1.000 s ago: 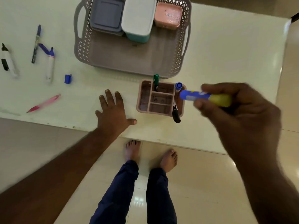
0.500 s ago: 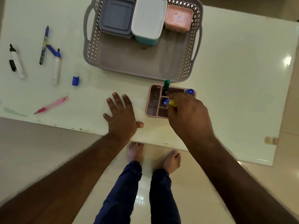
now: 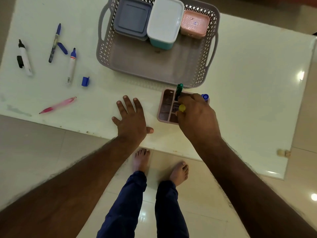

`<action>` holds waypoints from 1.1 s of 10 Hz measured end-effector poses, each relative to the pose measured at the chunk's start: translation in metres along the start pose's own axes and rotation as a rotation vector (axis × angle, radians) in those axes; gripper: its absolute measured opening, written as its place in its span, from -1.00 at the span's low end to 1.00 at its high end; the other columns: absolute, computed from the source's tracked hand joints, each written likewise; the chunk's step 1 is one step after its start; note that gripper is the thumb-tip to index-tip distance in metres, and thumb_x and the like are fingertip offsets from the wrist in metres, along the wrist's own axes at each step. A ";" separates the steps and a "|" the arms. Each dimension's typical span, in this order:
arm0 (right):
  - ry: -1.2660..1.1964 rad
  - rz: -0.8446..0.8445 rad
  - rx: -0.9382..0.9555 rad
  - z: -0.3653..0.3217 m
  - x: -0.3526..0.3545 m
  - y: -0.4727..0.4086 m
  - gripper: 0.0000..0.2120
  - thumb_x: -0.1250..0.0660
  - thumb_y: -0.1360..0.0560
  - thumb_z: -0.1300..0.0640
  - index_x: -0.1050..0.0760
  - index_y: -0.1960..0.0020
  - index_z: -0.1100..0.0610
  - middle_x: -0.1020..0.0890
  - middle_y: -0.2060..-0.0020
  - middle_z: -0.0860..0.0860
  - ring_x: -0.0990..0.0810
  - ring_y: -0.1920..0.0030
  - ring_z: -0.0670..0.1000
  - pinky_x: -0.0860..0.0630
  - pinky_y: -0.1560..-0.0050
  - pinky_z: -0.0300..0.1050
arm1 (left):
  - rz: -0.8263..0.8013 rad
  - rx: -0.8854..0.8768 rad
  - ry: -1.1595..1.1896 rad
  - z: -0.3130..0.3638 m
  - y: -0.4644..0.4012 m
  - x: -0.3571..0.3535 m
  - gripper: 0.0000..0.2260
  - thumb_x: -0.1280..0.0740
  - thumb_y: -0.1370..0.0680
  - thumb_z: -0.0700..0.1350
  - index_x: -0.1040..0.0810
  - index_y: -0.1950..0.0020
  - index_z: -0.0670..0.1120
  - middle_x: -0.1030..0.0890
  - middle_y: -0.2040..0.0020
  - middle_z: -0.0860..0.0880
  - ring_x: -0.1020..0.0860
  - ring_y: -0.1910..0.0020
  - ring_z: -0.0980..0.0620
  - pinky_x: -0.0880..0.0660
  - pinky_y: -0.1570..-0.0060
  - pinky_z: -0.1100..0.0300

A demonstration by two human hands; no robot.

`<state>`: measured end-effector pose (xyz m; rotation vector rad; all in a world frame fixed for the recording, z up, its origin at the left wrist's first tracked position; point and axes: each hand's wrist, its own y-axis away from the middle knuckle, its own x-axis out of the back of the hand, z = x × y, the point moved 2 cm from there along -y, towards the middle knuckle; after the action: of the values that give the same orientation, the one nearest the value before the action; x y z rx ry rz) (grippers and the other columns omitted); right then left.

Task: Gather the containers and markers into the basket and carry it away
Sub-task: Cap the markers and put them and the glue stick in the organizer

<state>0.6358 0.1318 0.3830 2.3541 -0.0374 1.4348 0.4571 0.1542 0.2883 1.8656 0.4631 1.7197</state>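
Home interior: glossy tiled floor (image 3: 51,152), bare feet (image 3: 179,172), white table (image 3: 248,83) holding household storage basket (image 3: 199,73).

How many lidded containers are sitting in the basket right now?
3, in a row along the basket's far side: grey container at left, white-lidded teal container in the middle, pink container at right.

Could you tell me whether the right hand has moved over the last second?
Yes. The right hand came in from the right, and now holds its yellow-ended marker over the pink organizer.
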 end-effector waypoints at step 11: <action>-0.250 0.148 -0.015 -0.019 0.015 0.067 -0.90 -0.36 -0.53 -0.01 -0.61 0.01 -0.02 -0.65 0.16 -0.15 -0.58 0.26 -0.22 -0.44 0.27 -0.39 | -0.025 0.022 0.110 0.000 0.002 0.003 0.12 -0.43 -0.39 0.29 0.27 -0.58 -0.13 0.31 -0.56 -0.28 0.24 -0.54 -0.35 -0.16 -0.38 -0.43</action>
<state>0.6120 0.0786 0.4238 2.5504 -0.2935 1.1879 0.4569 0.1542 0.2922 1.7789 0.5486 1.8141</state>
